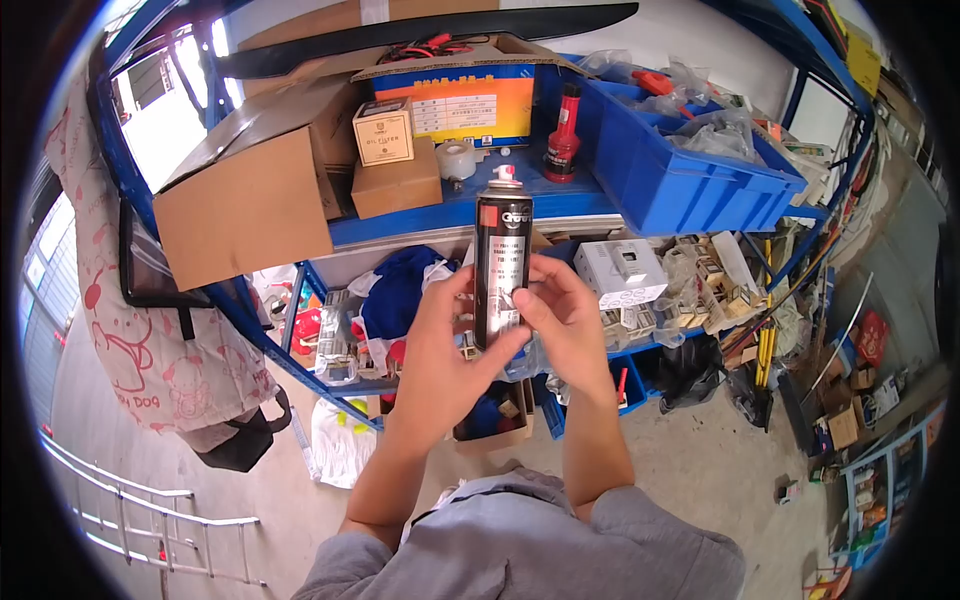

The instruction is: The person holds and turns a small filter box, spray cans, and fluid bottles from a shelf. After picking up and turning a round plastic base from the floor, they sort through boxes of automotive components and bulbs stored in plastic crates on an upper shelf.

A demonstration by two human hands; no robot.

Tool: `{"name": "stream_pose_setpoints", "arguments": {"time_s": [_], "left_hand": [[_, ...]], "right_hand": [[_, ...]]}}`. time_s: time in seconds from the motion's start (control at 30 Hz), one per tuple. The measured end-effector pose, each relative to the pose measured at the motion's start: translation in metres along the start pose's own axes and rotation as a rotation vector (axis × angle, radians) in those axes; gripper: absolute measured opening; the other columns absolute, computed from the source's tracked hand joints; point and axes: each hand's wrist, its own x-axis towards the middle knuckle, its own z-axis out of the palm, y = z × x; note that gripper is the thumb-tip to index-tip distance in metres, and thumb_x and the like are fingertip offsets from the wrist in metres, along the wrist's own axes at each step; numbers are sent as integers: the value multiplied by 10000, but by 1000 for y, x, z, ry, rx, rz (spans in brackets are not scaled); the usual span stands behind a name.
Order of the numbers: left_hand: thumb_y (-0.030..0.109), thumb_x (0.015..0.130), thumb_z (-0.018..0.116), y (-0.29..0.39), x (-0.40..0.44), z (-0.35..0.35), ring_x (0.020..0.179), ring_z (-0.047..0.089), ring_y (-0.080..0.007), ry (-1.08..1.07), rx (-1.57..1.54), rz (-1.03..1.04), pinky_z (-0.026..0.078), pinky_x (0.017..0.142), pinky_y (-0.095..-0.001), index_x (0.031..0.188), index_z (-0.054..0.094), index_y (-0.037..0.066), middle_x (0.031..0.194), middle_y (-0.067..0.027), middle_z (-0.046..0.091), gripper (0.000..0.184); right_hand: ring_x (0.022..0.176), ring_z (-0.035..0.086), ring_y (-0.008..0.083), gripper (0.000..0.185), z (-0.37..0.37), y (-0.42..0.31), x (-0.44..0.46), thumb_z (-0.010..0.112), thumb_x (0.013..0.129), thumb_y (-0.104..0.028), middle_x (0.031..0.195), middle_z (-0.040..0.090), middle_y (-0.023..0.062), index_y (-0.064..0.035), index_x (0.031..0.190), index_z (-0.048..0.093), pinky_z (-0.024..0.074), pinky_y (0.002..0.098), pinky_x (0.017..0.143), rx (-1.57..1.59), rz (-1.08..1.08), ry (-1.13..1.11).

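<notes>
Upright in front of me is a black spray can (503,262) with a white and red nozzle on top. My left hand (446,350) wraps round its left side and lower end. On the right side, my right hand (566,325) grips the same can, its thumb lying across the label. Behind the can, on the blue shelf (400,226), stand a red bottle (563,138), a white roll (457,160) and a small oil filter box (384,134) on top of a brown carton (397,180).
A large cardboard box (245,210) juts out at the shelf's left. At the right sits a blue bin (690,165) with plastic bags. The lower shelf holds a white box (621,272) and many small boxes. A metal ladder (160,515) is at lower left.
</notes>
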Motion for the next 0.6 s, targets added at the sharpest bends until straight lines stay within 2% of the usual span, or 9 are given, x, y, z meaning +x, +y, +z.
{"name": "stream_pose_setpoints", "arguments": {"time_s": [0.03,0.1,0.13,0.17,0.23,0.27,0.4,0.47,0.6], "left_hand": [[97,877,871,-2,-4,-2,1163,666,-208,-8,-10,6,560,1012,-384,1521,483,-10,1338,-125,648,760],[72,876,870,-11,-10,-3,1263,628,-223,-122,-213,42,547,1052,-393,1628,356,-6,1431,-139,589,915],[51,866,877,-21,-12,-6,1332,589,-238,-173,-208,34,532,1078,-403,1674,261,-5,1492,-149,547,1018],[51,866,877,-25,-16,-7,1332,589,-238,-173,-214,25,532,1078,-403,1674,261,-5,1492,-149,547,1018],[174,857,906,-29,-19,-7,1260,648,-275,-151,-206,43,574,1005,-402,1646,312,-15,1461,-212,572,1006],[177,843,916,-25,-22,-8,1246,658,-262,-161,-240,-3,578,999,-402,1640,328,-16,1436,-206,590,1009],[175,815,936,-23,-30,-7,1233,666,-254,-153,-226,23,585,986,-399,1636,343,-15,1416,-194,606,1030],[40,801,926,-12,-33,-6,1388,580,-266,-206,-278,-57,495,1133,-434,1653,314,10,1524,-172,553,1050],[15,768,938,-5,-37,9,1372,602,-258,-142,-269,-24,506,1133,-429,1655,316,31,1485,-145,594,1084]], "right_hand": [[1063,673,140,479,2,-1,-3,767,999,-93,1321,690,122,49,1421,591,567,329,914,-11,-5,8],[1048,676,139,462,7,-2,-8,767,999,-95,1302,704,123,53,1404,602,564,326,916,-14,59,65],[1030,678,135,458,8,-3,-11,774,997,-105,1293,709,114,51,1395,608,563,317,908,-11,80,75],[1030,678,135,458,9,-4,-15,774,997,-105,1293,709,114,51,1395,608,563,317,908,-15,89,77],[1024,678,129,454,12,-8,-20,779,996,-112,1284,715,104,45,1388,612,564,313,900,2,113,78],[1028,677,129,450,13,-9,-24,779,994,-109,1269,721,103,39,1386,616,566,312,898,-1,111,90],[1039,683,139,453,10,-16,-35,783,987,-101,1266,721,112,45,1382,615,570,317,905,33,113,90],[1066,694,160,481,5,-20,-37,802,962,-75,1276,716,125,54,1386,612,574,322,924,42,60,69],[1106,704,181,532,-12,-23,-35,820,922,-21,1269,712,129,57,1403,606,578,331,950,50,-15,-20]]}}
